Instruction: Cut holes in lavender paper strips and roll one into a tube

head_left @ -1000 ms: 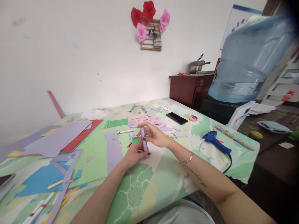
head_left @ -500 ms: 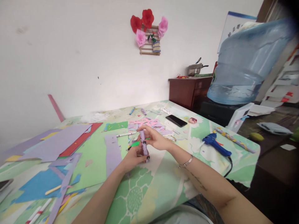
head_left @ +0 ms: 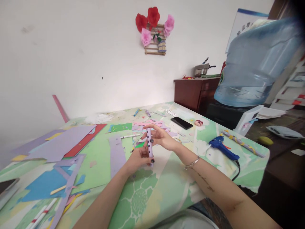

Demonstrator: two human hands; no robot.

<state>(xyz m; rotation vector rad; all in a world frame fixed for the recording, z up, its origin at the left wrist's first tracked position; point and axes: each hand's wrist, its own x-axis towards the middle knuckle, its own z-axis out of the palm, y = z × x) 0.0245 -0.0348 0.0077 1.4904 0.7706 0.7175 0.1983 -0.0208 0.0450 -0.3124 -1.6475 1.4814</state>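
A slim lilac tube with dark dots (head_left: 149,144) stands nearly upright between my hands, above the near part of the table. My left hand (head_left: 139,159) grips its lower end, thumb across the front. Around the upper part curve the fingers of my right hand (head_left: 162,138), with its thumb against the tube's side. Just behind my left hand lies a bright green item (head_left: 141,144), mostly hidden. A white marker (head_left: 130,136) rests beyond it, over the light green sheet (head_left: 95,171) and near a lilac strip (head_left: 116,159).
To the right are a blue glue gun (head_left: 224,149) with its cord, a lilac stick with yellow wrapping (head_left: 243,143) and a black phone (head_left: 181,122). Pink and lilac paper scraps (head_left: 139,126) lie behind my hands. Coloured sheets (head_left: 59,143) cover the left side.
The dotted tube has turned in my fingers, so a row of dots now faces me. My right thumb has moved slightly up and to the right. The view has shifted a little.
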